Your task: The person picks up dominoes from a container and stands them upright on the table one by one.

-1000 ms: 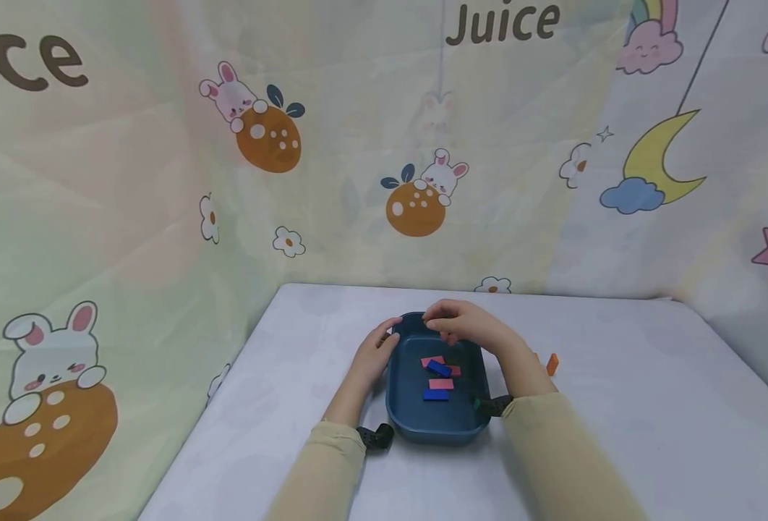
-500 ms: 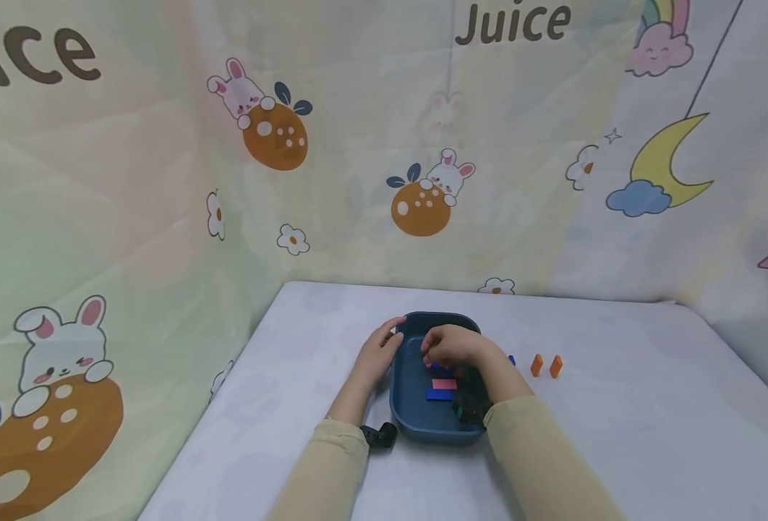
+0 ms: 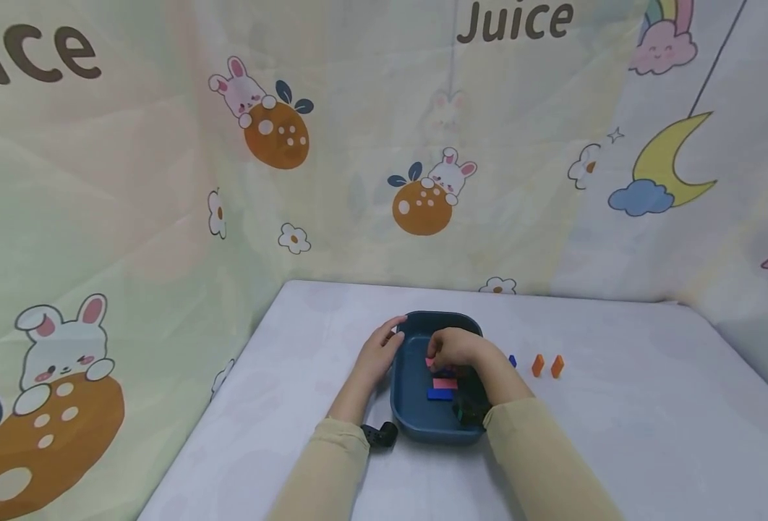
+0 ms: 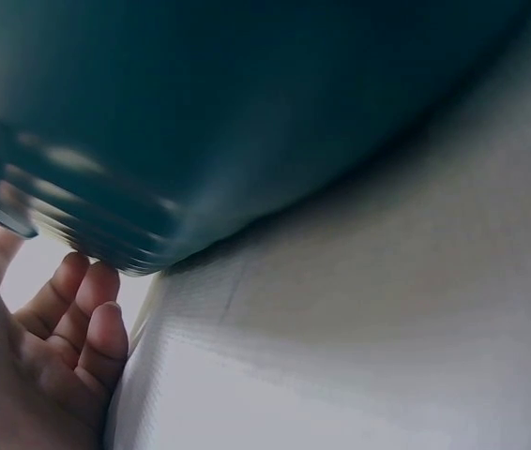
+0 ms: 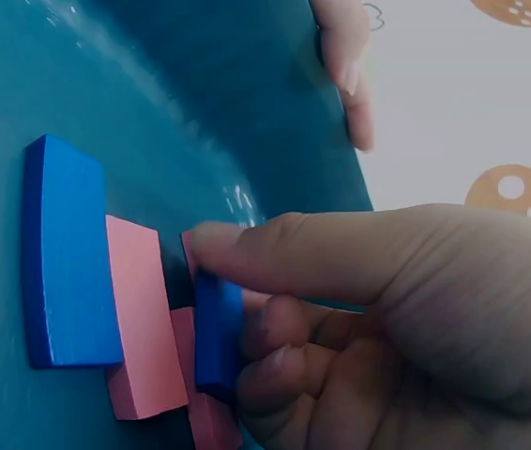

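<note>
In the head view, my left hand (image 3: pixel 379 349) holds the left wall of the blue-green tray (image 3: pixel 413 427); the left wrist view shows several of its fingertips (image 4: pixel 104 281) against the tray's outside. My right hand (image 3: pixel 455 347) reaches into the tray. Up close in the right wrist view, its thumb and curled fingers pinch a blue block (image 5: pixel 214 337) that sits over pink blocks. The thumb hides part of the pink block (image 5: pixel 189 251) behind. To the left lie another pink block (image 5: pixel 139 319) and a flat blue block (image 5: pixel 68 253).
Two orange blocks (image 3: pixel 538 365) stand on the white table (image 3: pixel 618 434) right of the tray. A blue piece (image 3: pixel 512 360) shows beside my right forearm. Behind the table hangs a printed cloth (image 3: pixel 332 202) with rabbits and fruit.
My right hand has come down from above the tray's far end onto the blocks, uncovering the orange blocks and a blue piece at the right. My left hand keeps its place on the tray.
</note>
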A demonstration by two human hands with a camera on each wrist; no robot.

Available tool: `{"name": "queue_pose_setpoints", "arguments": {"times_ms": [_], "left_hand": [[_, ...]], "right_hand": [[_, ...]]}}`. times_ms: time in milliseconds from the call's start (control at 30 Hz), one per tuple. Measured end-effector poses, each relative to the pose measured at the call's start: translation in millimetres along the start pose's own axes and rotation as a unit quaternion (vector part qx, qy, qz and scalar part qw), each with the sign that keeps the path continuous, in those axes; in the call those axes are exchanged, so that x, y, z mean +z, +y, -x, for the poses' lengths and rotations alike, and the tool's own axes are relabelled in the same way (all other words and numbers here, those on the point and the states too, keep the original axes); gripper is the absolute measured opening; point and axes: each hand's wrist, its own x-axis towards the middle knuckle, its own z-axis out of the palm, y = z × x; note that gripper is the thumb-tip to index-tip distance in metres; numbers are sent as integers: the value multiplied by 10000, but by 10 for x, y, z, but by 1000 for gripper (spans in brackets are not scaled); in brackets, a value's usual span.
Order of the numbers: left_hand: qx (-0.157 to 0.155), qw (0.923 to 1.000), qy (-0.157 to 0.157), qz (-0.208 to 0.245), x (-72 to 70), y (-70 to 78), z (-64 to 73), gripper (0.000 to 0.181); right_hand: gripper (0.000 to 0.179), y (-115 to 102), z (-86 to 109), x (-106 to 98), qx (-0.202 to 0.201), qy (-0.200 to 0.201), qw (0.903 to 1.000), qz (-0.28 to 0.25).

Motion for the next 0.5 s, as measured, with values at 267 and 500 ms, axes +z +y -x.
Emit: {"name": "queue_pose_setpoints", "arguments": {"times_ms": [267, 500], "left_hand": [[22, 10000, 20, -64, 3, -2, -9, 37], [41, 10000, 6, -63, 8, -17, -15, 36]], "right_hand": [[12, -1, -3, 18, -134, 154, 9998, 30], [14, 17, 0, -11, -398, 332, 9984, -214]]}}
